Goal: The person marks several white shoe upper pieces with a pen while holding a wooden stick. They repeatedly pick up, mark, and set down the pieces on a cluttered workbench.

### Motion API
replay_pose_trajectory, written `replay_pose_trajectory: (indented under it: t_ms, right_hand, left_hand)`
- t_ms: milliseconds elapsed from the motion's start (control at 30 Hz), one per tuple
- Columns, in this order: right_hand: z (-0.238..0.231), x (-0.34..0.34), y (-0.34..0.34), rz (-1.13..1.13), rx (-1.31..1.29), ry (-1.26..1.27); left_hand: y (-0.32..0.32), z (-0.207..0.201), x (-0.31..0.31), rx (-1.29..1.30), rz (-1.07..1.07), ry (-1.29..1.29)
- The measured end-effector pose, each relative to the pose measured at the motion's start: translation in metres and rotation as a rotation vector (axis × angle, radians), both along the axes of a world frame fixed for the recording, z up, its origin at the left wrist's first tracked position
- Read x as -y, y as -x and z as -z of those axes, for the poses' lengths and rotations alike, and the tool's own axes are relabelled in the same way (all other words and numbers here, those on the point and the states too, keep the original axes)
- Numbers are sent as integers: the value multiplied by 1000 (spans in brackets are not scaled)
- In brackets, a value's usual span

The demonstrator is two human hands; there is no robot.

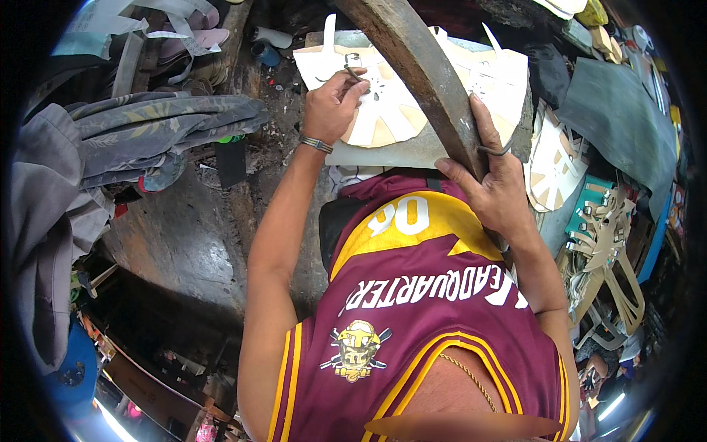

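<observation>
cluttered ground hems you in on every side, with your maroon and yellow jersey (pixel 434 291) nearest. just past it, a grey slab (pixel 383 156) carries two white and tan cut-out pieces (pixel 388 94), side by side. your right hand (pixel 502 188) grips the lower end of a long dark bar (pixel 412 66), thumb on one side, fingers on the other; the bar slants across in front of the pieces. a thin dark curved rod (pixel 495 150) shows at those fingers. your left hand (pixel 333 104) pinches a small dark tool (pixel 353 72) over the left piece; whether its tip touches, you cannot tell from this angle. farther out, patterned grey cloth (pixel 166 136) lies left, beige straps (pixel 615 254) and a dark grey sheet (pixel 622 121) right.
</observation>
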State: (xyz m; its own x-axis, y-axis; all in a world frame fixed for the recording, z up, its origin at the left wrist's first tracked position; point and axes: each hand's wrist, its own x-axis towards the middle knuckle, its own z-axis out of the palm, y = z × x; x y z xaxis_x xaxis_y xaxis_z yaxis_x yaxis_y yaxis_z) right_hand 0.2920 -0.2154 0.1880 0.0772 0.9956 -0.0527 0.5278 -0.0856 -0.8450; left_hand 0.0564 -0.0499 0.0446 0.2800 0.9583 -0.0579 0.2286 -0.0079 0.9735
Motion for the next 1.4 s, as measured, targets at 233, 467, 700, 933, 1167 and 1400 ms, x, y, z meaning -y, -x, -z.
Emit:
replay_pose_trajectory:
  t_ms: [233,467,700,933,1167,1400]
  right_hand:
    - [-1,-1,2,-12,28,-3]
    - [-1,0,2,-27,-3,108]
    - [1,1,1,-31,19,109]
    - [-2,-2,4,-44,13,106]
    - [-17,-7,6,-71,-50,-221]
    - [-6,-24,9,-196,496,414]
  left_hand:
    - [-1,1,1,-3,-6,-16]
    - [-1,-1,1,-55,12,-50]
    - [0,-4,2,-126,37,-102]
    - [0,-9,5,-213,74,-209]
    - [1,-14,8,-295,84,-309]
    - [3,-2,6,-357,104,-424]
